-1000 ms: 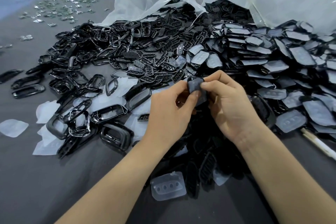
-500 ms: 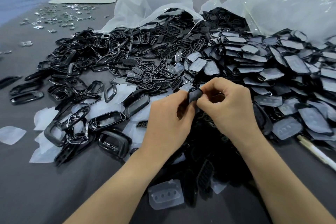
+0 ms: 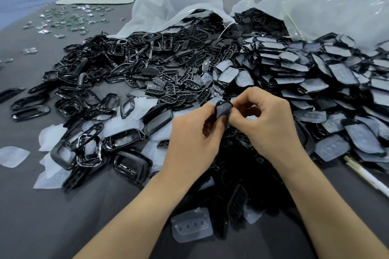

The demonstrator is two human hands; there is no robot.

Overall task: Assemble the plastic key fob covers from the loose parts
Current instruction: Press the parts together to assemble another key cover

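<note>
Both hands meet over the middle of the grey table (image 3: 42, 216). My left hand (image 3: 193, 139) and my right hand (image 3: 267, 124) pinch one small dark key fob part (image 3: 223, 110) between their fingertips, thumbs curled onto it. Most of the part is hidden by the fingers. Behind and to the left lies a heap of glossy black frames (image 3: 105, 82). Small black button grids (image 3: 179, 82) are piled in the centre. Dark covers with translucent film (image 3: 315, 82) are stacked to the right. A clear button pad (image 3: 191, 225) lies near me between my forearms.
Two open plastic bags (image 3: 181, 6) spill parts at the back. Small shiny metal pieces (image 3: 63, 21) are scattered far left. Translucent film scraps (image 3: 12, 155) lie on the left. A white stick (image 3: 366, 178) lies at the right edge. More black parts lie under my wrists.
Both hands stay together on the same part and have turned it slightly; my right fingers have curled tighter over its top. The view has tilted up a little.
</note>
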